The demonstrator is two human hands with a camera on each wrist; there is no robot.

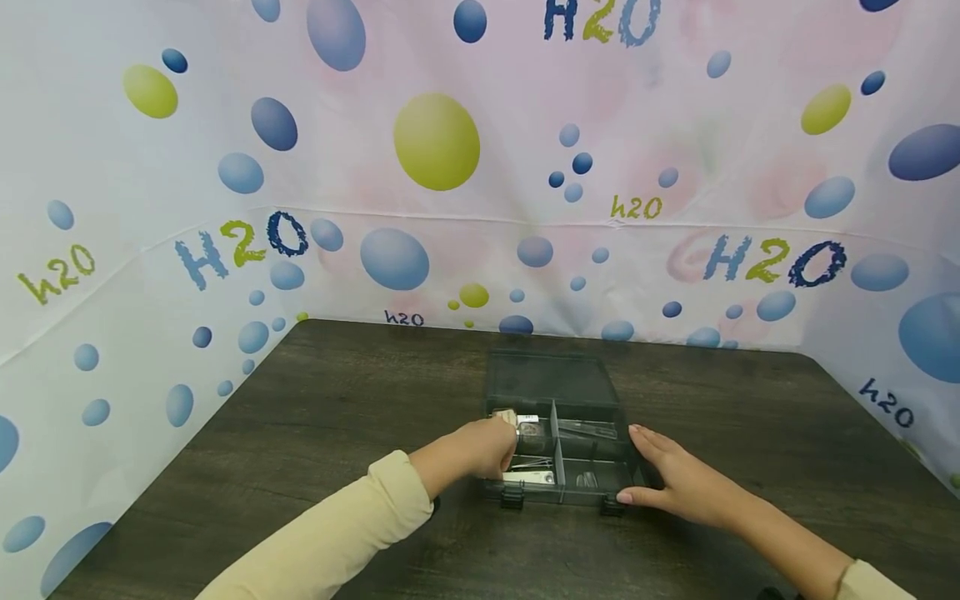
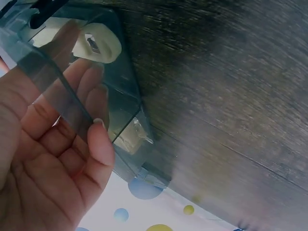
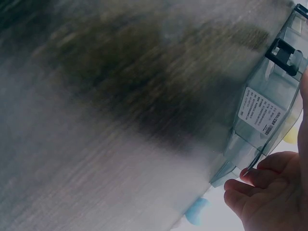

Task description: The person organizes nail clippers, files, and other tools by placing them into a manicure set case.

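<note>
A see-through grey compartment box (image 1: 562, 497) sits on the table with its lid (image 1: 551, 379) swung back. My left hand (image 1: 487, 446) reaches over its left wall, fingers curled down inside a left compartment; in the left wrist view they show through the wall, close to a cream-white piece with a small dark slot (image 2: 108, 43). I cannot tell whether they pinch anything. My right hand (image 1: 678, 479) rests along the right side, fingers extended and thumb at the front corner. A white flat piece (image 1: 528, 477) and thin metal tools (image 1: 534, 463) lie front left.
Thin clear strips (image 1: 588, 429) lie in the back right compartment, and small clear pieces (image 1: 587, 480) in the front right one. Two dark latches (image 1: 512, 497) hang on the box front, with a printed label (image 3: 261, 110) nearby. A patterned curtain (image 1: 450, 267) borders the dark wooden table (image 1: 360, 400).
</note>
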